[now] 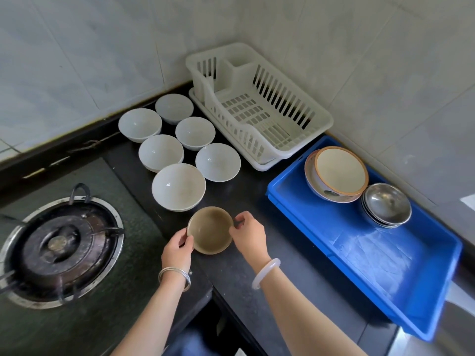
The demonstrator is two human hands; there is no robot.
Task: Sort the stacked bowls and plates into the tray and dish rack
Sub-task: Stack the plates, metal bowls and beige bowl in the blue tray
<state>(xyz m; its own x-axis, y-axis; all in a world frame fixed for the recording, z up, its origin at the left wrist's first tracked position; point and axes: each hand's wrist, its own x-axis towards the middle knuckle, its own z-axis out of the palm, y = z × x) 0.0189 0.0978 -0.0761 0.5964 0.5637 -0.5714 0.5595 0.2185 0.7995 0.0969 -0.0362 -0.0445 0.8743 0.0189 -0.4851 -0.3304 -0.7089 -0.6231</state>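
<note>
While our left hand [177,249] and right hand [248,233] pinch opposite rims, we hold the brown bowl [210,229] near the counter's [246,283] front edge.

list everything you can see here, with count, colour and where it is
white bowls: six, white, upright in two rows on the black counter, left of the rack
brown bowl: one, olive-brown, on the counter nearest the person, held at both sides
dish rack: one, white plastic, nothing in it, back corner by the tiled wall
tray: one, blue plastic, right of the counter
patterned bowls: a nested stack, cream inside with orange rim, far end of the tray; count unclear
steel bowls: a nested stack, silver, in the tray right of the patterned bowls; count unclear
gas burner: one, dark metal, at left
left hand: silver bangles on wrist, fingers on the brown bowl's left rim
right hand: white bangle on wrist, fingers on its right rim
</note>
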